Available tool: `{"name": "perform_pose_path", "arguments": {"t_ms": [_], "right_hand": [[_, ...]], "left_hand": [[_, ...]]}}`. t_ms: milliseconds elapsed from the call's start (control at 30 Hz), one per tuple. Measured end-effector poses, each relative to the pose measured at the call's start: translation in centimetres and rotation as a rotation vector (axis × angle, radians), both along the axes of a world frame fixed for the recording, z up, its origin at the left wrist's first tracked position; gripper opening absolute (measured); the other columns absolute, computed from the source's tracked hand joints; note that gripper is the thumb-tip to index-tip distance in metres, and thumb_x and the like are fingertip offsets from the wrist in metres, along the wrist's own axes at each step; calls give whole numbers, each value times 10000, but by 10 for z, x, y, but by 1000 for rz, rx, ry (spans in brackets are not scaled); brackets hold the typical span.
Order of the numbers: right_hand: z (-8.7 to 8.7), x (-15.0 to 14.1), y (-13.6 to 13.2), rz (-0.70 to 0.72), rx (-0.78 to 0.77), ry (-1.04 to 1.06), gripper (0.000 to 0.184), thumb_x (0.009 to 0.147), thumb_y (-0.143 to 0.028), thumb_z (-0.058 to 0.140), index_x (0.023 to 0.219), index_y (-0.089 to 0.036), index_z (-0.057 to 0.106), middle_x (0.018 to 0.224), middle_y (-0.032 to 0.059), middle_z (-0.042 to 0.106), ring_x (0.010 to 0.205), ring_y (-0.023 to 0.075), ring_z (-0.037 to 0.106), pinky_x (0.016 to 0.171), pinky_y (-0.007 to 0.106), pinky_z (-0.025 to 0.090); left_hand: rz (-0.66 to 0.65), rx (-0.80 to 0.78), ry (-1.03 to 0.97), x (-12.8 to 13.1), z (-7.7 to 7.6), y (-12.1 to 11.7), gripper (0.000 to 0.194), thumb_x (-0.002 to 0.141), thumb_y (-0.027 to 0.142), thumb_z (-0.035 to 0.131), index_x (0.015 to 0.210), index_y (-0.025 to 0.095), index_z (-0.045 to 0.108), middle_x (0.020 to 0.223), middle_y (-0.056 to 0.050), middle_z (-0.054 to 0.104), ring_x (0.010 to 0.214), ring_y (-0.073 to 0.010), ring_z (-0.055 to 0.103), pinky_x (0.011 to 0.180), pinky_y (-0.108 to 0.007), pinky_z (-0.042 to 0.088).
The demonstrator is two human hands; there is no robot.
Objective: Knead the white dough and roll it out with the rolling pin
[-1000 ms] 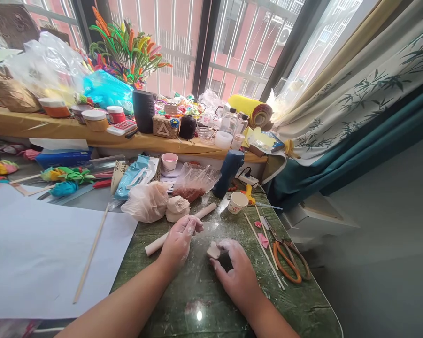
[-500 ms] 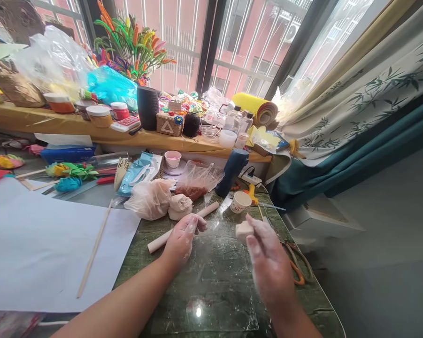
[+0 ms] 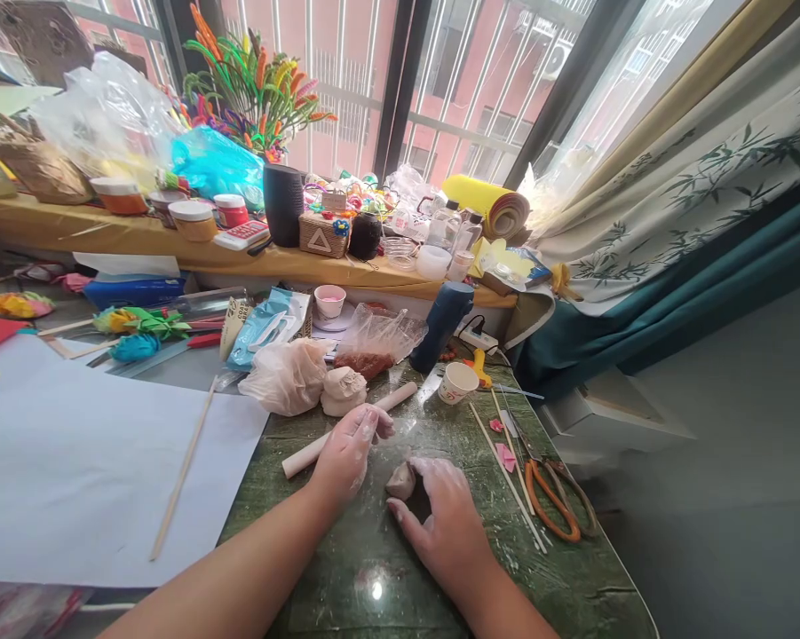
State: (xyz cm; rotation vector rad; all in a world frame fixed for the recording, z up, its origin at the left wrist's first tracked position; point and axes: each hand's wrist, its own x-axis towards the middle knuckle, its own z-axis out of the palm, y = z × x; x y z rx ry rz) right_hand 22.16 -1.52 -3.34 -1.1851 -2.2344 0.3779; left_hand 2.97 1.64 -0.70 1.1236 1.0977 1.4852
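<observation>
My right hand (image 3: 445,508) is low over the glass-topped table, its thumb and forefinger around a small off-white lump of clay (image 3: 400,481). White powder coats its fingers. To the left, my left hand (image 3: 352,451) is closed, thumb against curled fingers; whether anything is inside is hidden. A pale rolling pin (image 3: 304,457) lies slantwise behind the left hand, partly covered by it. Just beyond sits a bigger lump of clay (image 3: 344,391) beside a crumpled plastic bag (image 3: 286,377).
Scissors (image 3: 552,501) with orange handles and thin sticks (image 3: 506,470) lie along the right edge. A paper cup (image 3: 458,383), a dark blue bottle (image 3: 441,327) and a yellow glue gun (image 3: 480,367) stand or lie farther back. White paper (image 3: 99,461) covers the left side.
My right hand has moved left and down with the clay lump, from a raised position near the paper cup to the tabletop. The left hand stays nearly in place.
</observation>
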Motion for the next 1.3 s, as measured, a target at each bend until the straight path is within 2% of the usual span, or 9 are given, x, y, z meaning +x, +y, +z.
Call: {"name": "perform_pose_path", "arguments": {"t_ms": [200, 300, 400, 500, 633, 767, 900, 1100, 1300], "right_hand": [[-1, 3, 10, -16, -44, 153, 318, 965, -348, 631, 1271, -262, 629, 1184, 82, 718, 1111, 280, 663, 985, 460, 538], [17, 14, 14, -135, -43, 252, 344, 977, -367, 613, 1304, -261, 630, 1232, 94, 701, 1126, 278, 668, 967, 445, 559], [37, 23, 13, -234, 110, 321, 402, 984, -350, 612, 1378, -275, 591, 1344, 108, 642, 1241, 309, 608, 1059, 511, 495], [38, 21, 12, -94, 215, 241, 393, 993, -289, 597, 1385, -312, 610, 1333, 100, 650, 1248, 308, 601, 1072, 518, 485], [14, 11, 14, 185, 76, -43, 374, 1001, -239, 563, 1356, -328, 646, 1210, 84, 716, 1119, 281, 657, 970, 488, 549], [-3, 13, 13, 110, 50, -75, 452, 973, -259, 594, 1422, -314, 581, 1277, 96, 679, 1189, 290, 628, 1017, 507, 523], [-4, 19, 10, 21, 28, 13, 587, 933, -355, 649, 1491, -264, 490, 1361, 124, 635, 1268, 319, 585, 1074, 531, 488], [-5, 18, 13, 65, -53, 102, 325, 954, -363, 632, 1264, -269, 647, 1211, 86, 718, 1155, 281, 655, 1042, 492, 515], [15, 23, 13, -210, -168, 374, 352, 982, -424, 596, 1281, -240, 629, 1233, 109, 700, 1128, 278, 677, 974, 445, 558]], "left_hand": [[3, 7, 6, 1, 1, 0, 447, 934, 599, 556, 798, 186, 661, 778, -47, 650, 753, -203, 574, 752, -331, 474], [0, -7, 1, 0, 0, 0, 444, 939, 595, 550, 801, 187, 659, 783, -50, 651, 756, -204, 571, 747, -330, 466], [-12, -27, 16, 0, -2, 0, 447, 946, 595, 536, 813, 187, 662, 792, -56, 659, 772, -211, 579, 750, -333, 458], [-16, -40, 24, 0, -4, 1, 451, 944, 600, 532, 825, 186, 664, 789, -54, 661, 775, -212, 581, 758, -334, 457], [-10, -32, 17, 0, -3, 1, 441, 944, 594, 537, 818, 189, 658, 778, -45, 656, 755, -203, 573, 749, -325, 458], [-8, -20, 17, -1, 1, 0, 435, 941, 589, 547, 809, 190, 659, 771, -41, 652, 753, -201, 573, 751, -322, 462], [-9, -9, 13, -1, 2, 0, 440, 937, 594, 552, 804, 189, 663, 778, -44, 655, 757, -202, 575, 753, -322, 464], [-10, -1, 13, -1, -3, 1, 443, 939, 594, 550, 813, 185, 665, 787, -47, 657, 760, -200, 574, 741, -319, 464], [-21, -26, -5, 0, -3, 0, 441, 931, 602, 555, 821, 188, 659, 801, -48, 660, 775, -203, 582, 758, -322, 462]]}}
